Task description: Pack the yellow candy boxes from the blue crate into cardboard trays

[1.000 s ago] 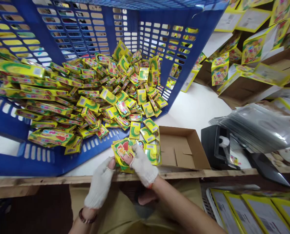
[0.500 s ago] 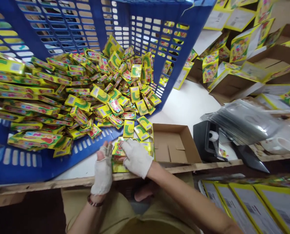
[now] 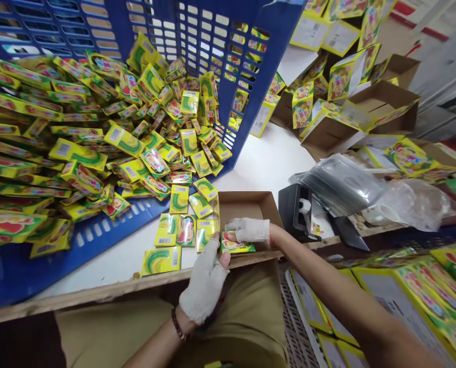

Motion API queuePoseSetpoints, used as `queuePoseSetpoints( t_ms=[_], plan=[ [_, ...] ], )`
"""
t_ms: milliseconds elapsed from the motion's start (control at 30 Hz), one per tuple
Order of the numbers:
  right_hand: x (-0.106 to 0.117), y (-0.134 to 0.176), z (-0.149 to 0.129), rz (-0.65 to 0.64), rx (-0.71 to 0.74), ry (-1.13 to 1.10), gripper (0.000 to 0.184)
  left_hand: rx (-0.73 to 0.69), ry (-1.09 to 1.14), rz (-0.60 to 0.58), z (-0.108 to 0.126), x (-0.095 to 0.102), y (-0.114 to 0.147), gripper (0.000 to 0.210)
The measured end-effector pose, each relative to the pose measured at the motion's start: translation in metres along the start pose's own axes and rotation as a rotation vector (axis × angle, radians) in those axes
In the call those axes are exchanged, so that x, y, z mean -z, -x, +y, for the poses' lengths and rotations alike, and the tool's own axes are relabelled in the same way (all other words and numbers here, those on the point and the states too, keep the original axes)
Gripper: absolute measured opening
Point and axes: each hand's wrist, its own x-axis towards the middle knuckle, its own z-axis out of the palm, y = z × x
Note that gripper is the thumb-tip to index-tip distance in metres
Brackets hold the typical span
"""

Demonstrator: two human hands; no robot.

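Note:
My right hand (image 3: pixel 250 231), in a white fingerless glove, is inside the open brown carton (image 3: pixel 245 207), closed over a stack of small yellow-green boxes (image 3: pixel 238 246) with fruit pictures near the carton's front wall. At the carton's front left corner is my left hand (image 3: pixel 205 278), gloved alike; its fingers lie along the left wall and its thumb is at the corner, gripping there. Left of it, several small boxes (image 3: pixel 167 230) lie flat on the white tabletop (image 3: pixel 120 260).
A big blue crate (image 3: pixel 247 102) on its side spills a heap of small boxes (image 3: pixel 136 138) toward me. To the right stand a black tape dispenser (image 3: pixel 295 212), clear plastic sheets (image 3: pixel 343 179) and folded-open cartons (image 3: pixel 381 102). Packed cartons (image 3: pixel 389 296) sit below the table edge, lower right.
My right hand has carried a stack of small boxes from the tabletop rightward into the carton. My left hand has moved right to the carton's corner. The view has shifted right.

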Motion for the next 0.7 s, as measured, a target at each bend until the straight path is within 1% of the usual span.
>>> queuePoseSetpoints(
  t_ms=[67, 100, 133, 200, 233, 267, 300, 333, 367, 400, 433, 467, 533, 567, 633, 667, 700],
  plan=[
    [-0.01, -0.004, -0.003, 0.056, -0.047, 0.132, 0.025, -0.022, -0.037, -0.031, 0.0, 0.004, -0.002, 0.054],
    [-0.013, -0.004, -0.004, 0.063, -0.074, 0.171, 0.025, -0.06, -0.085, -0.034, 0.001, 0.011, -0.003, 0.049],
    [-0.014, -0.003, -0.004, 0.058, -0.097, 0.194, 0.026, -0.112, -0.165, -0.01, 0.003, 0.02, -0.006, 0.044],
    [-0.015, 0.002, -0.003, 0.047, -0.118, 0.195, 0.028, -0.204, -0.429, 0.1, 0.007, 0.048, -0.013, 0.037],
    [-0.015, 0.005, -0.004, 0.086, -0.13, 0.188, 0.031, -0.218, -0.591, 0.179, 0.008, 0.066, -0.017, 0.036],
    [-0.015, 0.009, -0.006, 0.172, -0.141, 0.177, 0.034, -0.185, -0.763, 0.219, 0.009, 0.084, -0.02, 0.036],
    [-0.015, 0.012, -0.011, 0.287, -0.137, 0.155, 0.037, -0.124, -0.903, 0.259, 0.008, 0.103, -0.023, 0.039],
    [-0.016, 0.015, -0.018, 0.405, -0.11, 0.11, 0.038, -0.045, -0.992, 0.244, 0.006, 0.12, -0.025, 0.041],
    [-0.018, 0.018, -0.027, 0.51, -0.064, 0.038, 0.038, 0.007, -1.039, 0.178, 0.003, 0.135, -0.026, 0.04],
    [-0.021, 0.019, -0.039, 0.583, -0.002, -0.055, 0.036, 0.034, -1.061, 0.122, -0.001, 0.147, -0.027, 0.039],
    [-0.026, 0.02, -0.052, 0.617, 0.065, -0.156, 0.033, 0.044, -1.059, 0.077, -0.005, 0.155, -0.027, 0.037],
    [-0.032, 0.019, -0.066, 0.614, 0.127, -0.245, 0.03, 0.047, -1.033, 0.054, -0.008, 0.161, -0.027, 0.036],
    [-0.048, 0.012, -0.092, 0.544, 0.212, -0.323, 0.026, 0.07, -0.888, 0.058, -0.013, 0.165, -0.026, 0.034],
    [-0.056, 0.007, -0.103, 0.512, 0.22, -0.334, 0.025, 0.083, -0.769, 0.057, -0.013, 0.165, -0.025, 0.033],
    [-0.072, -0.006, -0.117, 0.501, 0.161, -0.39, 0.027, 0.053, -0.507, 0.029, -0.009, 0.162, -0.019, 0.026],
    [-0.078, -0.012, -0.121, 0.528, 0.102, -0.462, 0.029, 0.013, -0.392, 0.02, -0.005, 0.161, -0.014, 0.022],
    [-0.084, -0.018, -0.123, 0.541, 0.036, -0.585, 0.03, -0.032, -0.294, 0.019, 0.0, 0.16, -0.009, 0.019]
  ],
)
